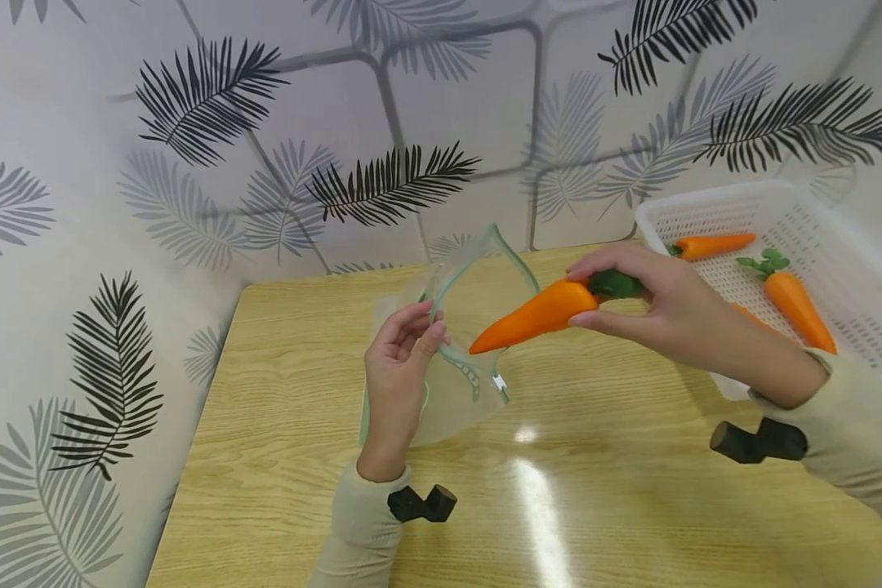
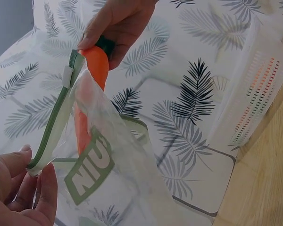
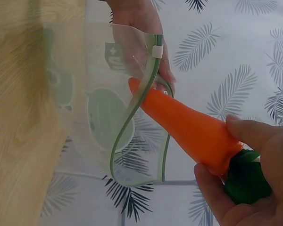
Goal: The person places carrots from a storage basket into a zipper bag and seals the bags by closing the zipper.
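Observation:
My left hand pinches the green-edged rim of a clear zip bag between thumb and fingers. The bag's mouth gapes wide, with a white slider on its zip edge. In my right hand is an orange toy carrot, gripped at its thick end beside the dark green top. Its narrow tip points left and down, just inside the bag's mouth in the right wrist view. Through the clear plastic in the left wrist view, the carrot shows behind green printed lettering.
A white perforated basket stands at the right with several more toy carrots in it. The wooden table meets a leaf-patterned wall at the back.

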Motion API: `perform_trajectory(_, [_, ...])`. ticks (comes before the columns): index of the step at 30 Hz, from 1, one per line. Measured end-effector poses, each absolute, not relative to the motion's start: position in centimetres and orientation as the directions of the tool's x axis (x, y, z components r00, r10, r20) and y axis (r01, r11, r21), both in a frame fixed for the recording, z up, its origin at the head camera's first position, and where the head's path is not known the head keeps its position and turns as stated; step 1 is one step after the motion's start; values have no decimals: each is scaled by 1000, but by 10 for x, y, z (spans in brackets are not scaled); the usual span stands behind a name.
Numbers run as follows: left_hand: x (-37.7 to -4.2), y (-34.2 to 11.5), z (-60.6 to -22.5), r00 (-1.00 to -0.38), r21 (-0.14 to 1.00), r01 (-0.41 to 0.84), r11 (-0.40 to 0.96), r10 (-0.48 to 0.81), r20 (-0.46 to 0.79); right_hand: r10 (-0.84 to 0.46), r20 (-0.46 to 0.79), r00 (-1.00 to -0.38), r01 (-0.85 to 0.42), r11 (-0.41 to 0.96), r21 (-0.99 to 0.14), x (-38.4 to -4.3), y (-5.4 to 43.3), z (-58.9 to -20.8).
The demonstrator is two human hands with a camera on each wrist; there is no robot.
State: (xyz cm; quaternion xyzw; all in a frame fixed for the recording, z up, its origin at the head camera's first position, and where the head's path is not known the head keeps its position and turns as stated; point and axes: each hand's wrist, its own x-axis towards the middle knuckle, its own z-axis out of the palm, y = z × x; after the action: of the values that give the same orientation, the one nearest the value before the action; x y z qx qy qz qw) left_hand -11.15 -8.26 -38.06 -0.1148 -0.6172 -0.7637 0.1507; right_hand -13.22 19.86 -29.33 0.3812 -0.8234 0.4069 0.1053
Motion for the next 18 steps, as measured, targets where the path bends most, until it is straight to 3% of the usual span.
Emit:
perform_trajectory(9, [-113, -80, -385, -927, 911, 374, -173, -75, 366, -621, 458, -636, -747, 347, -567, -136, 184, -302])
perform_trajectory(18, [-114, -77, -385, -935, 917, 354, -184, -68, 348, -660, 411, -628, -751, 376, -543, -141, 175, -318])
